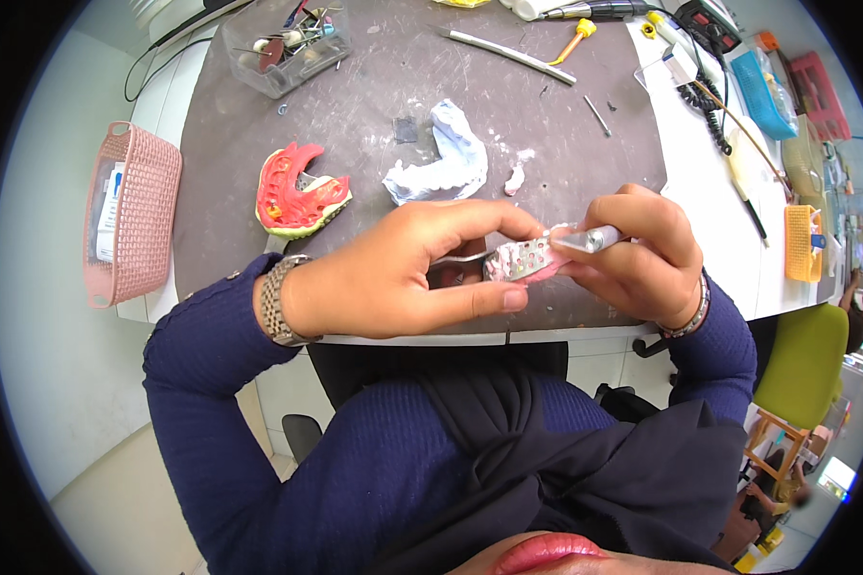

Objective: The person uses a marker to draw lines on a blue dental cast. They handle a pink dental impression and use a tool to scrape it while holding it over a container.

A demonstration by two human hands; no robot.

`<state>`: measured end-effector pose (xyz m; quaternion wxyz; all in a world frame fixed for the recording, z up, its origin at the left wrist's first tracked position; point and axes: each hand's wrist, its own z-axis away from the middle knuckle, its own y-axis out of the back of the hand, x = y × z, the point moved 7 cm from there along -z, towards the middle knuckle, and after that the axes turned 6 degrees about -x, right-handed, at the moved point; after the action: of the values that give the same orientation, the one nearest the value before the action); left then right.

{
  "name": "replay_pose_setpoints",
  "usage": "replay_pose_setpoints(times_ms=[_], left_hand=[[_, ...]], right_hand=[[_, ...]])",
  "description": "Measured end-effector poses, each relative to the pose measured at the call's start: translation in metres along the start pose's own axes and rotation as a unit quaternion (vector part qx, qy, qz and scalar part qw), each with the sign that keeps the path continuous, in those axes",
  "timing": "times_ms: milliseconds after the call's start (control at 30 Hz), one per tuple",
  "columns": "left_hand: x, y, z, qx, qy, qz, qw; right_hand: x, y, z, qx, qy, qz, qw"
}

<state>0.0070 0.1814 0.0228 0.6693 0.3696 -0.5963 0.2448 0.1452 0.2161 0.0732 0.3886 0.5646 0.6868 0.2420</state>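
At the front of the grey work mat, my left hand (403, 268) grips a perforated metal tray (529, 259) crusted with pink and whitish material, its thumb along the lower side. My right hand (642, 259) is closed on a metal-handled knife (593, 240), held against the tray's right part; its tip is hard to make out. Behind my hands lie a pale blue curved mould (451, 163) and a small pale scrap (514, 182). To the left sits a red dental impression (288, 182) on a green base.
A pink basket (134, 201) stands left, a clear box of small tools (288, 57) at back left. A metal rod (508, 56) and yellow-handled tool (580, 38) lie at the back. Blue (759, 91) and yellow baskets (801, 244), cords and a green chair (801, 355) are right, with people beyond.
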Motion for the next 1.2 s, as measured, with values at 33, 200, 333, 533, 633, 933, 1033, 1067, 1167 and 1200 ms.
replay_pose_setpoints(times_ms=[33, 200, 333, 533, 633, 933, 1033, 1067, 1167, 1200], left_hand=[[0.001, 0.001, -0.001, -0.002, 0.003, -0.006, 1.0], [0.008, 0.002, -0.006, 0.018, -0.013, -0.048, 0.999], [0.015, 0.005, -0.01, 0.034, -0.032, -0.092, 0.995], [0.029, 0.002, 0.003, 0.009, -0.052, -0.103, 0.993], [0.038, -0.011, 0.018, -0.03, -0.1, -0.094, 0.99], [0.004, -0.081, 0.096, 0.258, -0.021, 0.134, 0.957], [-0.027, -0.098, 0.112, 0.258, -0.045, 0.204, 0.943], [-0.04, -0.104, 0.112, 0.248, -0.051, 0.255, 0.933], [-0.088, -0.121, 0.123, 0.198, -0.021, 0.369, 0.908], [-0.102, -0.127, 0.127, 0.2, -0.012, 0.389, 0.899]], right_hand=[[0.0, 0.002, 0.001, -0.009, 0.023, 0.021, 0.999], [-0.005, 0.01, -0.001, -0.013, 0.106, 0.1, 0.989], [-0.01, 0.014, 0.001, 0.026, 0.125, 0.16, 0.979], [-0.015, 0.02, 0.005, -0.018, 0.126, 0.097, 0.987], [-0.028, 0.027, 0.014, 0.056, 0.158, 0.117, 0.979], [-0.097, 0.001, 0.002, 0.04, 0.0, 0.109, 0.993], [-0.113, -0.037, 0.014, 0.043, -0.053, 0.021, 0.997], [-0.112, -0.051, 0.02, 0.023, -0.092, 0.008, 0.995], [-0.113, -0.093, 0.043, 0.023, -0.158, 0.0, 0.987], [-0.112, -0.109, 0.051, 0.018, -0.182, -0.007, 0.983]])
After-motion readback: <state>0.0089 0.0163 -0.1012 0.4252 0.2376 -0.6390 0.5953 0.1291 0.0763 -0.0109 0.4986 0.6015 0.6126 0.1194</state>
